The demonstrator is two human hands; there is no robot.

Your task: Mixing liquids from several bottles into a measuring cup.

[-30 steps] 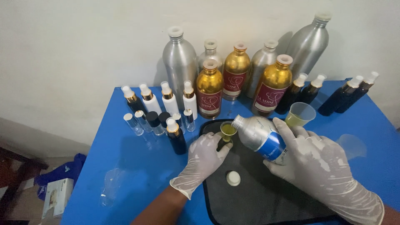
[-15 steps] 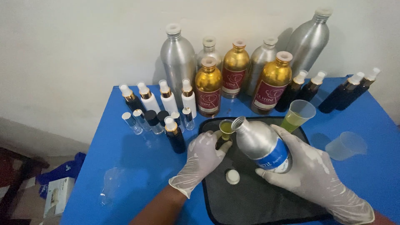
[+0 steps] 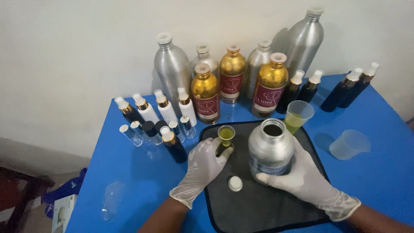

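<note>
My right hand (image 3: 310,181), in a white glove, grips an open silver bottle with a blue label (image 3: 271,151), held upright over the black mat (image 3: 258,207). My gloved left hand (image 3: 200,166) holds a small dark bottle with a yellow funnel (image 3: 226,134) in its neck; green liquid stands in the funnel. A white cap (image 3: 235,183) lies on the mat between my hands. A clear cup of green liquid (image 3: 297,116) stands just behind the silver bottle.
Tall silver bottles (image 3: 171,69) and gold bottles (image 3: 205,95) line the wall at the back of the blue table (image 3: 129,172). Several small spray bottles (image 3: 146,114) stand at left, dark ones (image 3: 351,90) at right. An empty clear cup (image 3: 349,144) sits right of the mat.
The silver bottle was tilted with its neck at the funnel; now my right hand has brought it back upright. My left hand stayed on the small bottle.
</note>
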